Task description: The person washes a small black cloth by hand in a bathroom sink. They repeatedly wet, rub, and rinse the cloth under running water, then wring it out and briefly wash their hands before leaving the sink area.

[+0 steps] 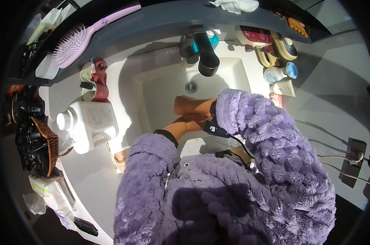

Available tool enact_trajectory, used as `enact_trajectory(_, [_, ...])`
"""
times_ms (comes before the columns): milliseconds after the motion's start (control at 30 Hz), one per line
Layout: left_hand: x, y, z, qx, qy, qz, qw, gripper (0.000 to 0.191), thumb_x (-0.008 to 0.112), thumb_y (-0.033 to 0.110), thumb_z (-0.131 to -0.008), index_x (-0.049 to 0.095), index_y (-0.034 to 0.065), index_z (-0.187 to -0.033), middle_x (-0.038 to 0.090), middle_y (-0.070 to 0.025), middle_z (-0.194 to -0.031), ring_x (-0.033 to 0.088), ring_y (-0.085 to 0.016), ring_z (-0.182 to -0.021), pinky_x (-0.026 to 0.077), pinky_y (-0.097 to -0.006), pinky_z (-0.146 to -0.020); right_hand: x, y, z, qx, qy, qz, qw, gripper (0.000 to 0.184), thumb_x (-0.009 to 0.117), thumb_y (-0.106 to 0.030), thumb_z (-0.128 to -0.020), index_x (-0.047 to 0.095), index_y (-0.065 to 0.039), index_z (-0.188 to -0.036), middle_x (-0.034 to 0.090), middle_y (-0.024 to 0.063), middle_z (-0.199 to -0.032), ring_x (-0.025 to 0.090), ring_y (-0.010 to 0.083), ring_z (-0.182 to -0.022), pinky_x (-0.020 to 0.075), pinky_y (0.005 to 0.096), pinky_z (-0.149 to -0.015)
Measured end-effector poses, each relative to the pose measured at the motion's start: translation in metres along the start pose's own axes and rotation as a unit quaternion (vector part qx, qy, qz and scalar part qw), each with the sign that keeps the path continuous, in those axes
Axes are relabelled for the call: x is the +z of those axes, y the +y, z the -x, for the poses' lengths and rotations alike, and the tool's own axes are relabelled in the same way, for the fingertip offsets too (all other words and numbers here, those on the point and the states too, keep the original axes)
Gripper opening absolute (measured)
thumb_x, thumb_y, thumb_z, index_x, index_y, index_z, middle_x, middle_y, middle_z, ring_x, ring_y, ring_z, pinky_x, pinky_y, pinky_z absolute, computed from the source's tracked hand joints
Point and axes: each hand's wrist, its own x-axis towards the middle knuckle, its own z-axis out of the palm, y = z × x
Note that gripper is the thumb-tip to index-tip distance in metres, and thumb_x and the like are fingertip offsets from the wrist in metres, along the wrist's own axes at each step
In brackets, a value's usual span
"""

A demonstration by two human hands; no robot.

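Observation:
Both hands are together over the front of a white washbasin [160, 82]. My right hand [188, 105] points left with its fingers curled under and hidden; whether anything is inside them is not visible. My left hand [192, 122] lies against the underside of the right wrist, close to the cuff, and its fingertips are out of sight. Fluffy purple sleeves [234, 110] are pushed back from both wrists, each with a dark band. A small black device [215, 129] with a cable sits by the right cuff. Beyond the hands are the drain [191, 87] and a black faucet [208, 58].
A large white jug [96, 122] and red cups [96, 92] stand left of the basin. Bottles and a tube [284, 88] line its right side. A hairbrush [77, 46] lies on the dark shelf [160, 24]. Plugged cables run from a wall socket [353, 160] at right.

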Motion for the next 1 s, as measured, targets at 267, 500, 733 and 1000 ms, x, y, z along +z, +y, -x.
enact_trajectory(267, [-0.034,0.035,0.022,0.254,0.127,-0.506,0.814,0.006,0.056,0.01,-0.066,0.059,0.0136,-0.069,0.054,-0.0032,-0.087,0.052,-0.024,-0.081,0.043,-0.038,-0.077,-0.02,0.036,0.0,0.101,-0.06,-0.598,0.793,0.034,0.064,-0.031,-0.079,0.054,-0.003,-0.062,0.051,0.0048,-0.058,0.049,0.0146,-0.053,0.0383,0.0289,-0.048])
enact_trajectory(500, [-0.038,0.055,0.02,0.141,0.545,-0.188,0.804,0.018,0.064,-0.002,-0.06,0.052,0.0096,-0.067,0.055,-0.0032,-0.094,0.049,-0.026,-0.092,0.042,-0.037,-0.079,0.0,0.022,0.044,-0.003,-0.036,-0.837,0.546,0.038,0.051,-0.047,-0.09,0.055,-0.009,-0.09,0.058,0.0064,-0.088,0.055,0.0188,-0.085,0.0463,0.0332,-0.077])
enact_trajectory(733, [-0.016,0.029,0.035,0.064,0.51,-0.124,0.848,0.02,0.064,-0.004,-0.064,0.055,0.0089,-0.078,0.052,-0.0088,-0.117,0.053,-0.028,-0.1,0.046,-0.0365,-0.082,-0.006,0.029,0.054,0.087,0.208,-0.739,0.635,0.022,0.073,-0.018,-0.077,0.056,-0.005,-0.085,0.059,0.0058,-0.078,0.058,0.0188,-0.072,0.0489,0.0306,-0.065])
enact_trajectory(1000, [-0.059,0.036,0.054,-0.209,0.205,0.515,0.806,0.035,0.044,0.029,-0.093,0.044,0.0127,-0.124,0.049,-0.014,-0.125,0.055,-0.039,-0.107,0.048,-0.0527,-0.084,-0.038,0.036,0.111,-0.33,0.45,0.025,0.829,0.014,0.065,-0.014,-0.071,0.053,-0.006,-0.072,0.054,0.009,-0.084,0.052,0.0278,-0.086,0.0469,0.036,-0.067])
